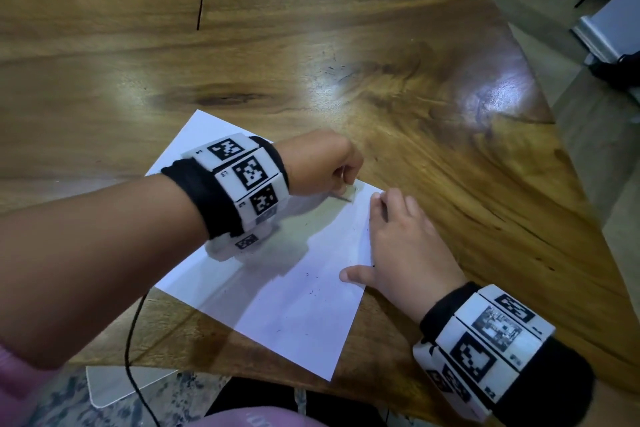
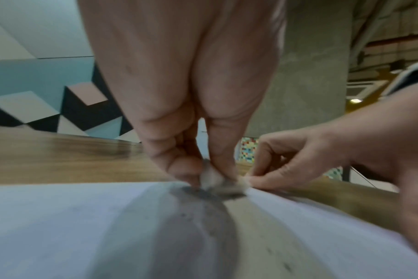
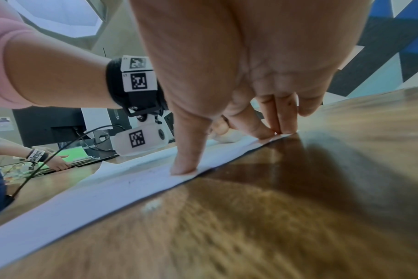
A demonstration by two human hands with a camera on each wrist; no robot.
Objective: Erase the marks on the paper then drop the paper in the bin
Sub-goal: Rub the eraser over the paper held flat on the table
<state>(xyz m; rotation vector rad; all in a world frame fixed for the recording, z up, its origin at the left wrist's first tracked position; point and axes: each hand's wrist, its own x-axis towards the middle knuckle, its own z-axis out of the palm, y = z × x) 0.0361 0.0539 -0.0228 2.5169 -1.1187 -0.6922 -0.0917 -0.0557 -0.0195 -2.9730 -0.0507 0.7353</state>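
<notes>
Head view showed the paper, a white sheet, lying flat and skewed on the wooden table, its near corner close to the table's front edge. Small dark specks and faint strokes were scattered over it, and more specks lay on the wood beyond its far corner. The left hand was curled at that far corner, pinching an eraser whose tip touched the sheet. The right hand lay flat along the right edge, fingers straight and close together, thumb spread toward the middle.

Left wrist view gave what the head view hid: the eraser was a small, pale, worn piece held between thumb and fingertips, pressed onto a grey smudge on the sheet. It also showed the right hand's fingertips just beside the eraser.

Right wrist view alone showed the sheet's edge lying tight on the wood, the thumb and fingertips pressing it down, and a second person's hand far behind. No view showed a bin.
</notes>
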